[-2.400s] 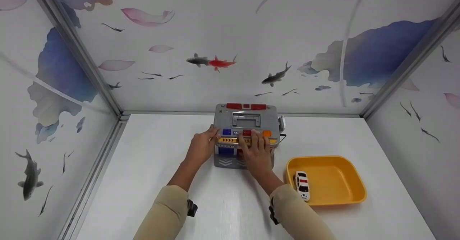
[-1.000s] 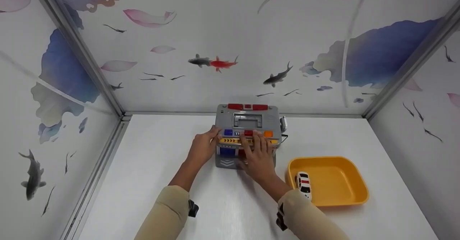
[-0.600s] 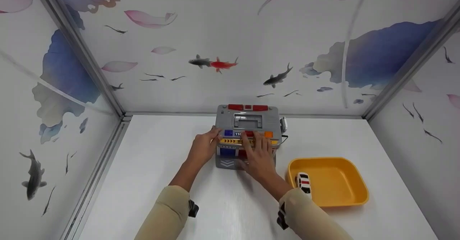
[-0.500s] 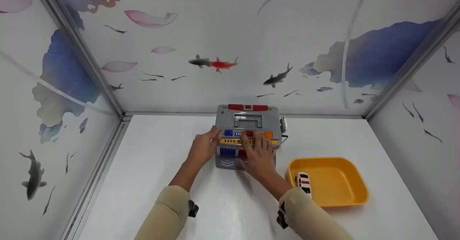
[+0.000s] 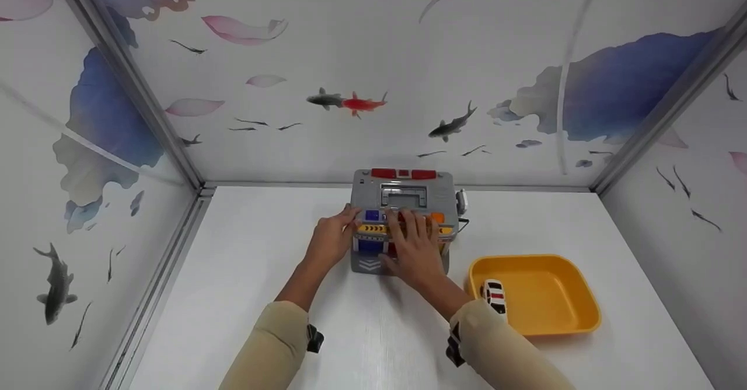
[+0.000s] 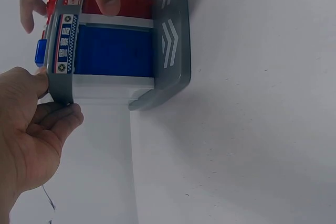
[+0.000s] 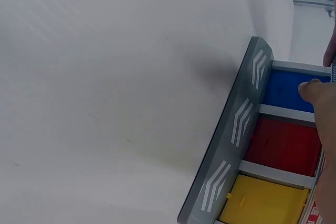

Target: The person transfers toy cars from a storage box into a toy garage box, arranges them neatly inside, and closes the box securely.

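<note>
A grey toy garage (image 5: 367, 191) stands by the back wall, with blue, red and orange buttons along the top front. Its blue door (image 6: 113, 51), red door (image 7: 283, 145) and yellow door (image 7: 265, 200) look closed. My left hand (image 5: 331, 239) pinches the garage's left roof edge between thumb and fingers. My right hand (image 5: 419, 256) rests its extended fingers on the top front edge, over the red button and beside it. Its thumb hangs before the doors, and the hand hides part of the front. Whether a button is pressed down cannot be seen.
A yellow tray (image 5: 548, 296) sits at the right of the white table (image 5: 245, 250). Inside it, against the left wall, lies a white toy car (image 5: 494, 295), partly covered by my right sleeve. Printed panels enclose the table at the back and sides.
My right hand has shifted slightly left, its index finger moving from the red button toward the label beside it. The left hand keeps its grip, and the garage stays in place.
</note>
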A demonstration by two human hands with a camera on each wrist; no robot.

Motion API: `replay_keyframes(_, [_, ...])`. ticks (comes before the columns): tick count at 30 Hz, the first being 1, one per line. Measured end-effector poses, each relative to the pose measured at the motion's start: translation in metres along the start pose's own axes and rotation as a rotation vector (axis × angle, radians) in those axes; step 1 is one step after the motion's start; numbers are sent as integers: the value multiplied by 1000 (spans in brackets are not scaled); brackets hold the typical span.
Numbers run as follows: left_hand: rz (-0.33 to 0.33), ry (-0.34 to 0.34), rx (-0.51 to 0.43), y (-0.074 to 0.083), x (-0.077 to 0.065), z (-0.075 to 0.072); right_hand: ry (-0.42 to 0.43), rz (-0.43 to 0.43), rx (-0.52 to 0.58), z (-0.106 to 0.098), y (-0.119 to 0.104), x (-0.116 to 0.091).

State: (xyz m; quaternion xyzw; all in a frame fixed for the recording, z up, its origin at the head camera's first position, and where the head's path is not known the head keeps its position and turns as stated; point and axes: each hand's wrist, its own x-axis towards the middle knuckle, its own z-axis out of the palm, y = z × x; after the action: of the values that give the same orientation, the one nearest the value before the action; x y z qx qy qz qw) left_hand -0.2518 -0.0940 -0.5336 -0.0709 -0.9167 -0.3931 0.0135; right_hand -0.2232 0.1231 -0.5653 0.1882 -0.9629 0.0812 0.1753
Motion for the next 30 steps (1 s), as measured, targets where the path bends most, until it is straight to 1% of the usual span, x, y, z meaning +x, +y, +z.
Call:
replay_keyframes(5, [6, 0, -1, -1, 1, 0, -1, -20, -21, -2, -3, 4])
replay_keyframes(13, [18, 6, -6, -2, 1, 1, 21, -71, -96, -3, -10, 9])
replay_keyframes(17, [16, 4, -1, -2, 0, 1, 2, -89, -120, -4, -12, 11])
replay_keyframes(21, [35, 15, 3, -2, 0, 1, -24, -133, -156, -4, -13, 14])
replay_keyframes(24, [48, 22, 4, -2, 0, 1, -38, -157, -149, -4, -13, 16])
replay_keyframes(30, [45, 18, 10, -3, 1, 0, -75, -170, -138, -6, -13, 19])
